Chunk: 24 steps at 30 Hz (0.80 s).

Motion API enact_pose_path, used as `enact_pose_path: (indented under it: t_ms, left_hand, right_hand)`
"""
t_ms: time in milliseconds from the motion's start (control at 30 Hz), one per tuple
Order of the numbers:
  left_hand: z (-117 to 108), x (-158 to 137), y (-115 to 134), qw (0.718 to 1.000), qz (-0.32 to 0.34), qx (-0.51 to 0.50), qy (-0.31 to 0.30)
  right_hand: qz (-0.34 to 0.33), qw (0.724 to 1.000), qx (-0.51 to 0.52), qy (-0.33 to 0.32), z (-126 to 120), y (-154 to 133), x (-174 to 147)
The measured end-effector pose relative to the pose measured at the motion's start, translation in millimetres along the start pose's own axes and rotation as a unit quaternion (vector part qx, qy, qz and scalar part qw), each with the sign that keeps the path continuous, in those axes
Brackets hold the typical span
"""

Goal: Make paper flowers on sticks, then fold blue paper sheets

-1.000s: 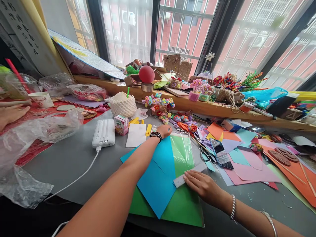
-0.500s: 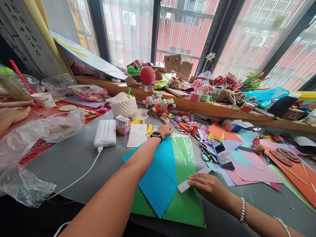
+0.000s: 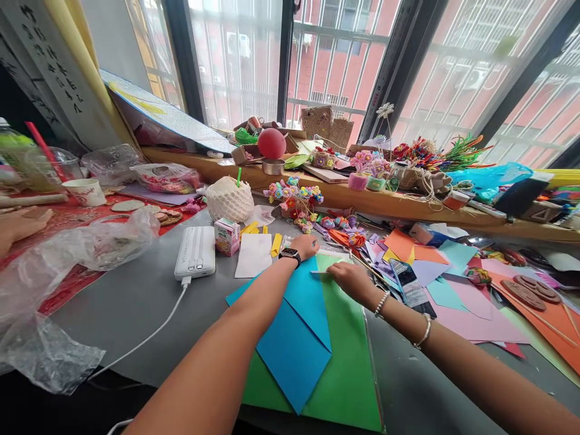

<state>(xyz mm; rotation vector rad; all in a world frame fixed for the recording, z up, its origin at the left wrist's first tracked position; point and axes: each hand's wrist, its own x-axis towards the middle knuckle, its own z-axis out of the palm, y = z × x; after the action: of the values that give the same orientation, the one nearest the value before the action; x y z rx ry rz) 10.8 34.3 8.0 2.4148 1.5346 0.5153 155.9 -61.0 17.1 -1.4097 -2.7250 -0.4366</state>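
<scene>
A folded blue paper (image 3: 299, 338) lies on a green sheet (image 3: 351, 374) on the grey table. My left hand (image 3: 304, 245), with a watch on its wrist, presses down on the far tip of the blue paper. My right hand (image 3: 351, 281) sits just right of it at the paper's far edge, fingers pinched on a thin white strip (image 3: 319, 272) that lies flat on the blue paper. Most of the strip is hidden under my fingers.
A white power bank (image 3: 196, 252) with its cable, a small drink carton (image 3: 226, 235) and a netted coconut (image 3: 229, 199) stand to the left. A phone (image 3: 410, 290) and loose coloured papers (image 3: 457, 290) lie to the right. Another person's hand (image 3: 18, 222) rests at far left near plastic bags (image 3: 90, 241).
My right hand has slid with the white strip from the near right part of the green sheet up to the far tip of the blue paper. My left hand stayed put.
</scene>
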Motion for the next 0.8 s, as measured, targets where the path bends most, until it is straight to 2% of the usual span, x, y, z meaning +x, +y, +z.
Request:
enact_pose_path:
  t_ms: [100, 267, 533, 800]
  left_hand:
    - [1.7, 2.1, -4.6, 1.000, -0.001, 0.011, -0.006]
    - [5.9, 5.9, -10.7, 1.000, -0.002, 0.022, -0.011]
    - [6.9, 6.8, -13.3, 1.000, 0.014, 0.023, -0.002]
    - [-4.1, -5.5, 5.0, 1.000, 0.023, -0.001, 0.000]
  right_hand:
    - [-0.016, 0.999, -0.019, -0.026, 4.6, -7.9, -3.8]
    - [-0.064, 0.998, -0.019, -0.021, 3.8, -12.5, -30.5]
    - [-0.147, 0.986, -0.031, 0.069, 2.0, -18.6, -61.8]
    - [-0.183, 0.973, -0.011, 0.139, -5.7, -32.4, -89.0]
